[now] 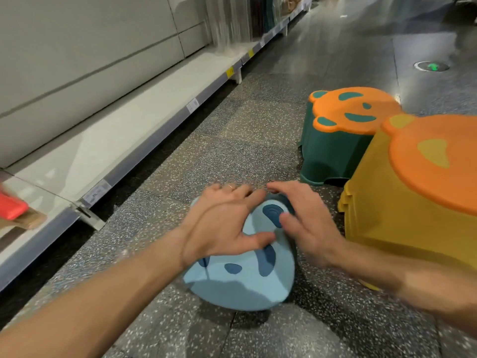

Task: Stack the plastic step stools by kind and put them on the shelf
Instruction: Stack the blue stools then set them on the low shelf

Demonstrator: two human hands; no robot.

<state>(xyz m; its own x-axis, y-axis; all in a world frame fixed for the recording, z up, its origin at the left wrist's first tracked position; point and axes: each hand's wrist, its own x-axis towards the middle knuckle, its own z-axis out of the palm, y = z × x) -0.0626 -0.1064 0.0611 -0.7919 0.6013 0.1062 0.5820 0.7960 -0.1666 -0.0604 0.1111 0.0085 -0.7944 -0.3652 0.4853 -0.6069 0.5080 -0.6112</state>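
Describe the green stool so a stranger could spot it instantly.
From the long pale shelf on the left, cross the speckled floor rightward. Beyond the yellow stool stack stands the green stool. Only it pairs a dark green base with an orange bear-face top.

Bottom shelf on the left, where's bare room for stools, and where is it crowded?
The shelf is bare from the red item at its near end to the clear bins farther along. The floor between shelf and green stool is free too. Crowded at right: the yellow stool stands close beside the green one and the blue stool.
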